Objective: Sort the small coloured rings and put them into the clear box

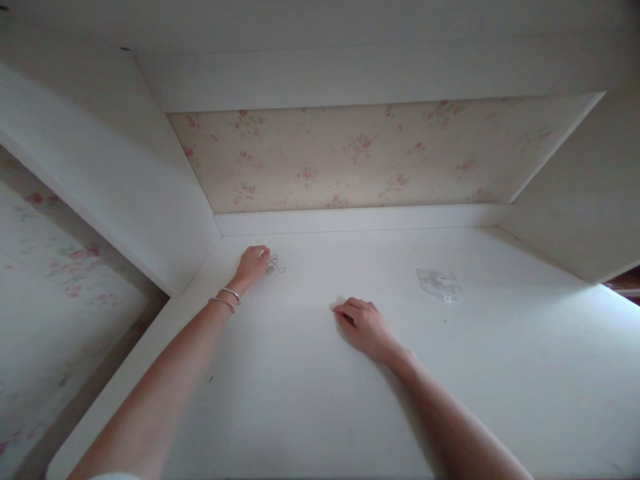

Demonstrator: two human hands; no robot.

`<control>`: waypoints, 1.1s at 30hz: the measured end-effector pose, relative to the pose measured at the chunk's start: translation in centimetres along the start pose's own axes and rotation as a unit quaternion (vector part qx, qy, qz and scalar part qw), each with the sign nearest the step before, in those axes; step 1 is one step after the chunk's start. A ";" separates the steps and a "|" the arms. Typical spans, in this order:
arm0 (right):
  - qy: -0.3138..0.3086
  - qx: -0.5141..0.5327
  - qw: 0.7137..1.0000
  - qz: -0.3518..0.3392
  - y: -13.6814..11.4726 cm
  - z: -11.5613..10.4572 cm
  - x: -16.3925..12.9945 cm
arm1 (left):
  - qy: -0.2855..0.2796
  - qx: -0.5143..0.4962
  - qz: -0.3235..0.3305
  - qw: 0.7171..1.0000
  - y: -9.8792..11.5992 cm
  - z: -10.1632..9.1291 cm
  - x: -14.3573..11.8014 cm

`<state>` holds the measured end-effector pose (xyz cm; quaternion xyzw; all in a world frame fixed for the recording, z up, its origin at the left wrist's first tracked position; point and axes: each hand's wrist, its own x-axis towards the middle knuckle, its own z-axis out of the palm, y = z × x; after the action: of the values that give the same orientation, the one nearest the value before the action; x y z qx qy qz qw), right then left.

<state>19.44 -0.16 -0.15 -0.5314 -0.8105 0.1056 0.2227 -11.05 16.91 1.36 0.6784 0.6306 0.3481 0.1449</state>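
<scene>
Near the back left of the white desk top [300, 400], my left hand [253, 262] is curled closed beside a small cluster of thin rings [273, 264]. The fingertips are turned away, so what they hold, if anything, stays hidden. A single ring [283, 270] lies just right of the cluster. Two bracelets [227, 299] circle my left wrist. My right hand [364, 325] rests on the desk near the middle, thumb and fingers pinched together; anything between them is too small to make out. To its right lies a clear plastic bag [440, 285], crumpled and flat.
White side panels stand at the left [115, 153] and right [575, 193], with a low ledge [360, 219] along the back. Overhead hangs a white shelf [350, 77]. Floral wallpaper [350, 157] shows behind. A small dark mark [211, 379] lies by my left forearm.
</scene>
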 end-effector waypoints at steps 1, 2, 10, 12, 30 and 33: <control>-0.001 -0.002 1.000 0.001 0.0 0.0 0.0 | -0.006 0.018 0.007 1.000 -0.3 0.3 0.5; -0.001 -0.004 1.000 0.001 -0.1 -0.1 0.0 | -0.016 0.034 0.015 0.999 -0.4 0.8 0.9; -0.015 -0.015 1.000 0.005 0.0 -0.1 0.0 | -0.084 0.106 0.058 0.989 0.5 4.2 0.1; -0.016 -0.016 1.000 0.003 -0.1 -0.1 0.0 | -0.096 0.108 0.068 0.987 1.4 4.9 -0.3; -0.021 -0.033 0.999 -0.017 -0.4 -1.0 -0.4 | -0.190 -0.286 0.031 0.939 14.8 12.4 -7.5; -0.020 -0.028 0.999 -0.021 -0.1 -1.2 -0.5 | -0.153 -0.328 0.008 0.932 14.4 11.6 -6.8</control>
<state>20.14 -0.75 0.85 -0.5179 -0.8285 0.0885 0.1939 7.64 10.84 0.23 0.6429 0.4463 0.4289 0.4512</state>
